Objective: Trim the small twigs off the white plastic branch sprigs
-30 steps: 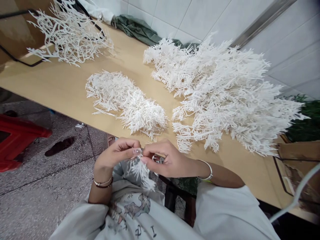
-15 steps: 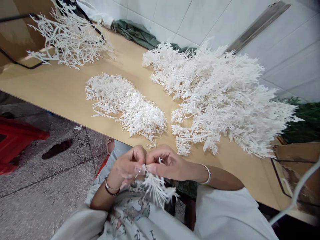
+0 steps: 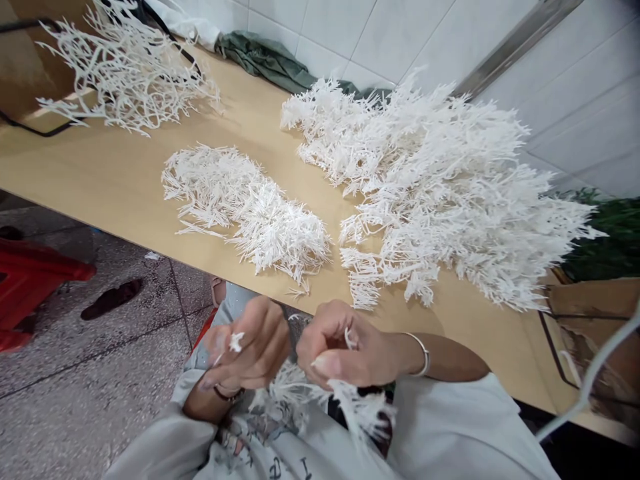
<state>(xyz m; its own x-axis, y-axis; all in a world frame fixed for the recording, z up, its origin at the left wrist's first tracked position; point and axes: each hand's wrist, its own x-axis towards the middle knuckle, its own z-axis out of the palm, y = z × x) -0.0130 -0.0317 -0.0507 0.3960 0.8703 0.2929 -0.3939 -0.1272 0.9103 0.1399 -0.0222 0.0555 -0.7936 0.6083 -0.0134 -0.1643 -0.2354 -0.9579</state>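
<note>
My left hand point(image 3: 255, 347) is closed, slightly smeared by motion, with a small white plastic sprig piece point(image 3: 236, 342) at its thumb and fingertips. A short gap to the right, my right hand point(image 3: 345, 343) is curled shut on a bunch of white plastic sprigs point(image 3: 357, 407). The bunch hangs below the thumb, and one curved strand pokes up inside the curled fingers. More white sprigs point(image 3: 285, 393) lie over my lap, beneath both hands. Beyond the hands, a heap of short white sprigs point(image 3: 250, 207) lies on the table point(image 3: 120, 180).
A large pile of branched white sprigs point(image 3: 440, 193) covers the table's right side. Bare white branches point(image 3: 130, 73) stand at the far left. Dark green cloth point(image 3: 265, 60) lies along the tiled wall. Cardboard boxes point(image 3: 595, 300) and a pale cable point(image 3: 595, 380) are at right; a red stool point(image 3: 40, 280) is at left.
My hands, touching at the bunch before, have moved apart. The left carries a small white piece; the right keeps the bunch, which now hangs further right.
</note>
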